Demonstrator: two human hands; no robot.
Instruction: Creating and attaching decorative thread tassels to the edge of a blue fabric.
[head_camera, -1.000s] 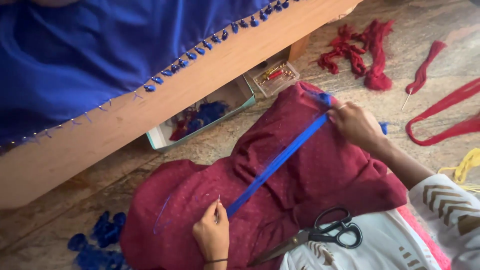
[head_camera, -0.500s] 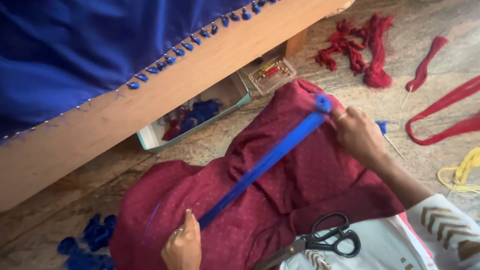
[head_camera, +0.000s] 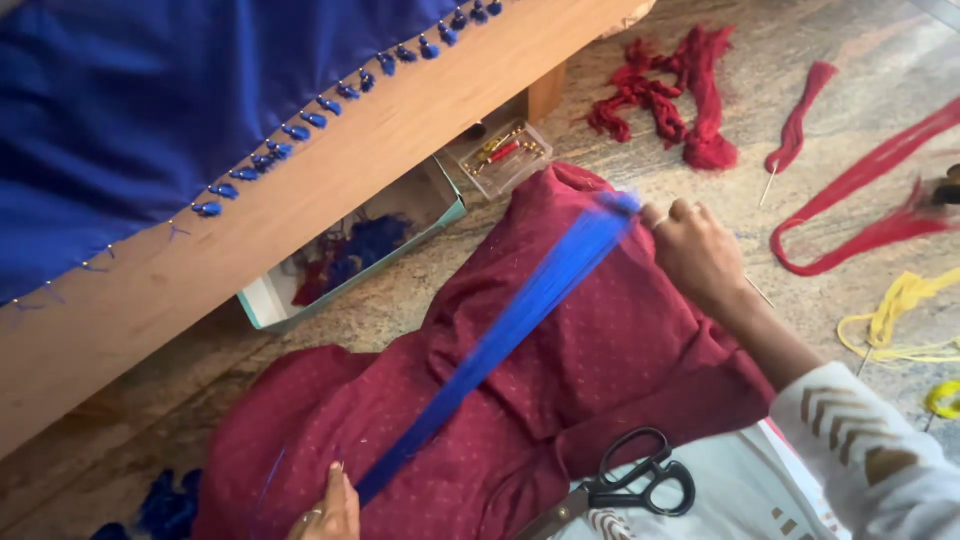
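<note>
Grips (head_camera: 700, 255) on taut blue thread (head_camera: 500, 345)

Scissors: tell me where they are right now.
In the head view the black-handled scissors lie at the bottom, right of centre, on the maroon cloth's lower edge, below the right hand.

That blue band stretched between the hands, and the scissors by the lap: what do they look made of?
Blue band: looks like a bundle of fine thread, silky with a slight sheen; motion blur hides single strands. Scissors: matte black handle loops, probably plastic; the blades look like dull grey metal, only partly in view.
</note>
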